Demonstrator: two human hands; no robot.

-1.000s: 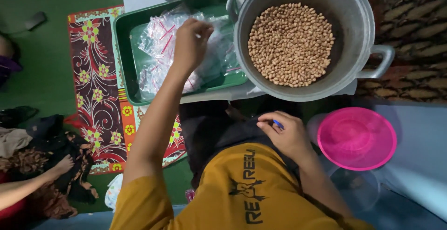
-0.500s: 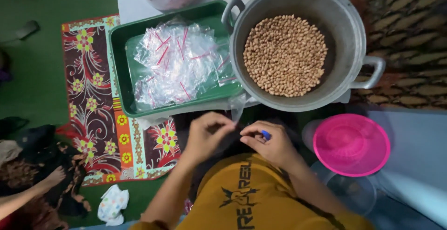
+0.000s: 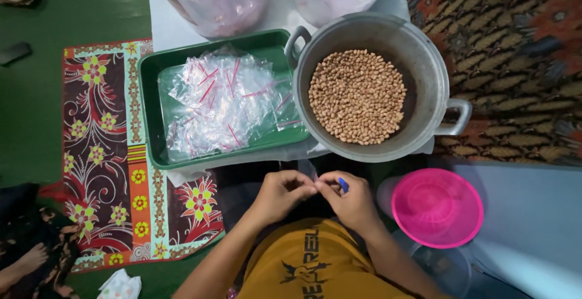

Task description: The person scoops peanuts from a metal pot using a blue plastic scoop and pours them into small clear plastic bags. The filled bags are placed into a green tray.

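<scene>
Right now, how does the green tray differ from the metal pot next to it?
The green tray is rectangular, shallow and plastic-looking; the metal pot is round, deep and grey, with side handles. The tray holds a heap of small clear bags with red strips, while the pot holds loose peanuts. Both sit side by side on a white surface in front of the person, untouched by either hand.

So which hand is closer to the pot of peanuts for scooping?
Probably the right hand. It sits just below the pot and pinches something small and blue, while the left hand lies nearer the green tray.
</scene>
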